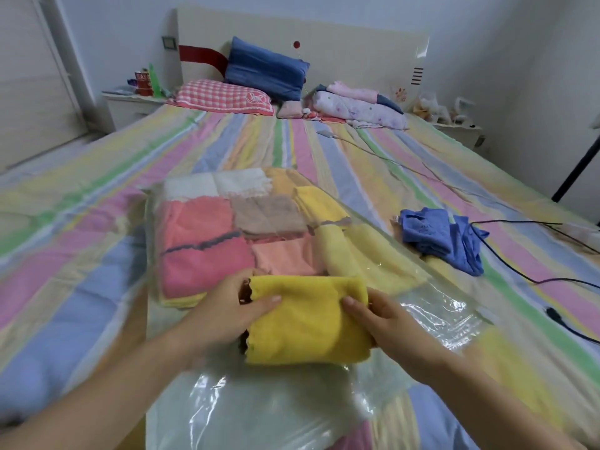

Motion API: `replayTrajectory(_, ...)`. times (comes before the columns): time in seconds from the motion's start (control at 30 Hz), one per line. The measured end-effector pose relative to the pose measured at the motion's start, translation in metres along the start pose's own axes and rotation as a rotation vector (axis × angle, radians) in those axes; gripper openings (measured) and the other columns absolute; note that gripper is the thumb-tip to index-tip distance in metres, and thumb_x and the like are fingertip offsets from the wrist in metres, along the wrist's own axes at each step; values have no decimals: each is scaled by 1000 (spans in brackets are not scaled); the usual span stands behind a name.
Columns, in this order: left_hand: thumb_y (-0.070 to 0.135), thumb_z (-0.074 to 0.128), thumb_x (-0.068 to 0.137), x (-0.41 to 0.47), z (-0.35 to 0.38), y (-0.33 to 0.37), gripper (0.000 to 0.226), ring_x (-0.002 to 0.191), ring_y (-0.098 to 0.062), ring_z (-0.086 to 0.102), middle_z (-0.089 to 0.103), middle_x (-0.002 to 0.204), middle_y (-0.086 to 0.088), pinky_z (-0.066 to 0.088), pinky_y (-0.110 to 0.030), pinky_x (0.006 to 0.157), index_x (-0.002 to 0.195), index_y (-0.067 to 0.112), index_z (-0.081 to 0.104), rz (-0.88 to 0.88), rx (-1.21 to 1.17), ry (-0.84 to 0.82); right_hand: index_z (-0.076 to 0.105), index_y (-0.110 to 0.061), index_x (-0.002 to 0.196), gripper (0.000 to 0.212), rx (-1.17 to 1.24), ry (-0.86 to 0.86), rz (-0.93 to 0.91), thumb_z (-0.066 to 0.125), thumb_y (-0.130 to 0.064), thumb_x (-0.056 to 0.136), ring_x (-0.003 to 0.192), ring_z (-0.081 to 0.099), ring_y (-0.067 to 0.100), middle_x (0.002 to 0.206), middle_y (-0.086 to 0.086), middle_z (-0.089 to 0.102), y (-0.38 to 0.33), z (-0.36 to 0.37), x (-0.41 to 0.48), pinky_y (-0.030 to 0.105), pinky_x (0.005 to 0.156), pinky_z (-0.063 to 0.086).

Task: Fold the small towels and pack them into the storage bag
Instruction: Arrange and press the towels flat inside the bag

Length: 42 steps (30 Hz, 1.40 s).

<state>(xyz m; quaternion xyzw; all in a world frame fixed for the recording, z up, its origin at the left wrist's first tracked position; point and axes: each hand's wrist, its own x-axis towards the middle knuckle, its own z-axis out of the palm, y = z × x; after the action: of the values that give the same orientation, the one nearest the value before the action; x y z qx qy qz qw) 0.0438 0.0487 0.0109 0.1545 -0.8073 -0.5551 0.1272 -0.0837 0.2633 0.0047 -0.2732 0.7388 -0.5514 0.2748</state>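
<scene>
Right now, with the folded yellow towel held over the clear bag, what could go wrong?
The left hand and right hand grip the yellow towel only at its ends, so the fold may loosen going in. The packed towels already crowd the bag; pushing could rumple them. The blue towel lies unfolded beside a black cable and might snag it.
</scene>
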Motion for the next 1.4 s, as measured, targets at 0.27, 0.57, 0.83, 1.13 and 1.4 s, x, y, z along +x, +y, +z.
replayTrajectory(0.27,52,74,73,-5,20,-34,49,93,-15,60,59,96,8,51,-35,81,106,27,47,-174,534,125,66,-25,109,27,-158,159,269,62,-42,89,92,64,12,101,-4,69,37,22,2,28,66,52)
replayTrajectory(0.57,71,60,76,1,17,-18,52,64,-11,63,63,65,6,40,-24,56,69,20,55,-320,673,73,67,-15,99,25,-260,305,254,62,-37,88,92,63,20,95,4,69,38,26,2,39,86,51)
replayTrajectory(0.83,15,79,75,2,32,3,22,79,-18,65,70,88,-6,51,-29,72,92,6,68,-293,11,-70,53,-22,118,46,-580,305,130,70,-41,81,100,58,17,107,-6,60,29,7,-9,34,85,48)
replayTrajectory(1.13,12,66,70,10,42,74,35,74,-10,50,52,85,-6,43,-29,65,99,-4,53,104,382,-565,38,-32,141,79,-265,-395,0,81,-31,74,121,56,7,133,-10,57,-22,-27,-38,33,102,46)
replayTrajectory(1.4,20,70,77,14,79,66,36,90,-11,61,59,105,6,52,-36,80,108,23,50,362,486,69,56,-17,115,30,-6,34,306,67,-20,87,98,68,23,109,5,69,7,-38,-56,43,93,53)
